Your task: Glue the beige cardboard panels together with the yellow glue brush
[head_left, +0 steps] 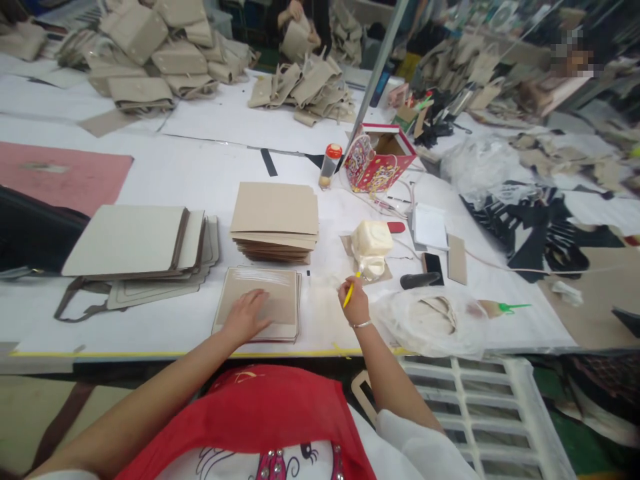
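Note:
My left hand [247, 316] lies with its fingers spread on the top panel of a small stack of beige panels [285, 320]. White streaks run along that panel's far edge. A thin yellow tool [349, 294] is pinched in my right hand [356, 304], its tip at the small opening of a cream-coated container [371, 240]. Behind my left hand stands a taller stack of brown panels [274, 210]. Larger grey-beige panels [130, 240] are piled at the left, with a dark strap beside them.
A plastic bag [433, 323], a phone [432, 269] and a white pad [430, 227] lie on the right. Behind are a red-lidded jar [330, 167], a red patterned box [380, 160] and a metal pole. Bag pieces are heaped farther back, near another person.

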Motion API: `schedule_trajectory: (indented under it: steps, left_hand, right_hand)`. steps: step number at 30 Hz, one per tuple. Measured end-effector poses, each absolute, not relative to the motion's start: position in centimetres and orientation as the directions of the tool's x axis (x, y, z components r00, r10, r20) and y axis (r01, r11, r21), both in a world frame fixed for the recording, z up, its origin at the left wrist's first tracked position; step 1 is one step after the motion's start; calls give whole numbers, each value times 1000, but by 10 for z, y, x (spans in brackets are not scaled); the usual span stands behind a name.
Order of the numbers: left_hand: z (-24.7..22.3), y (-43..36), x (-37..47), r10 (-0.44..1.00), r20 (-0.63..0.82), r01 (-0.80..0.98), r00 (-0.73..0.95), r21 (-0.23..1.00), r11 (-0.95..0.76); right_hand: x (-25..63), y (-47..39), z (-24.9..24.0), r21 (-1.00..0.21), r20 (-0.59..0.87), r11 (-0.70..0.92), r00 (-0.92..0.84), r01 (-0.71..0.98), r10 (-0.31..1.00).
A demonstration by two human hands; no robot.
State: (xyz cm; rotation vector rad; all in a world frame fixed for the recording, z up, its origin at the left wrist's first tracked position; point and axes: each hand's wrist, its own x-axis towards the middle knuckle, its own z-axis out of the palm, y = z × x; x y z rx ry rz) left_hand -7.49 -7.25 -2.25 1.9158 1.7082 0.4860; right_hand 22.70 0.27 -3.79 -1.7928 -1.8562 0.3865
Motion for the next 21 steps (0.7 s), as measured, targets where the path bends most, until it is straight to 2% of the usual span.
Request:
schedule_trajectory:
  steps: [2,3,4,6,8,10,14,19,21]
  left_hand:
    - [-11,-68,-49,967,-238,556,93,818,148]
    - [-6,-65,-36,925,-362,375,112,878,298]
    - [-1,-61,-26,871,-460,174,173,884,433]
    - [5,-52,-12,781,-540,-159,313,781,604]
    - [7,-43,-11,765,-549,-364,337,673,644]
    - [7,-36,-22,792,-561,-475,241,644,600]
    - [5,-38,-56,804,-590,-567,72,639,519]
    - [2,-53,-91,760,-650,-720,-10,532,446]
    - [-1,-54,-102,749,-661,-739,-43,526,422]
  right_hand:
    - [210,-12,-20,-717,163,150,-45,681,986]
    - [201,-18,-12,-775,141,154,-70,613,987]
    - [191,-25,-5,-816,114,145,-90,559,989]
    - [174,-35,5,-868,60,121,-140,482,988]
    - [159,-44,9,-899,16,102,-201,427,980]
    - [147,-52,10,-916,-18,81,-242,393,970]
    - [127,-66,5,-923,-79,32,-270,383,960]
    - [106,-77,0,-810,-88,64,-229,583,969]
    - [99,-77,-2,-780,-72,66,-194,623,978]
